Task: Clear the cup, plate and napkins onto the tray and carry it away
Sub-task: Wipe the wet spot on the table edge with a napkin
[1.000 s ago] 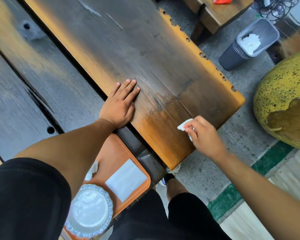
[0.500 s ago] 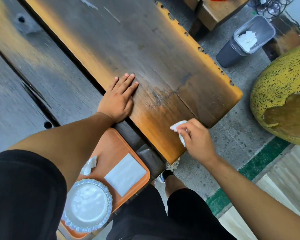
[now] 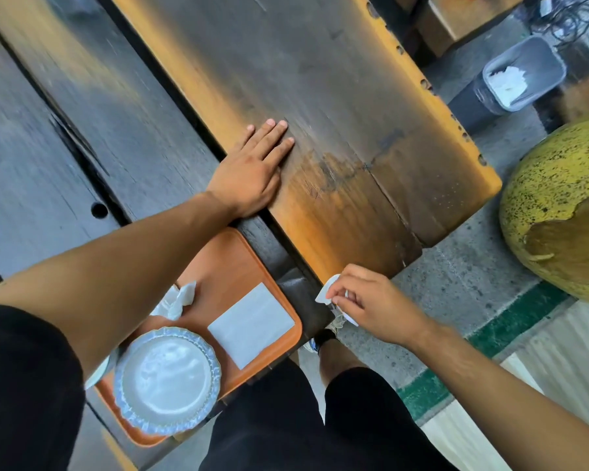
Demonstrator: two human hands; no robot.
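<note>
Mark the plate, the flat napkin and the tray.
plate (image 3: 166,377), head view, centre of its well
flat napkin (image 3: 250,323), head view, middle of its top face
tray (image 3: 232,263), head view, bare orange floor

Worn, matt wood on the tabletop (image 3: 337,107) — grain rough and scuffed. Smooth orange plastic tray (image 3: 232,266), glossy white plate (image 3: 166,380) with frilled rim, soft paper napkins (image 3: 250,324) — floor (image 3: 456,283) gritty concrete.

On the tray (image 3: 232,263) lie a plate (image 3: 166,376), a flat napkin (image 3: 251,324) to its right and a crumpled napkin (image 3: 179,300) behind it. The table (image 3: 337,96) lies beyond; a bin (image 3: 521,73) stands far right.
</note>
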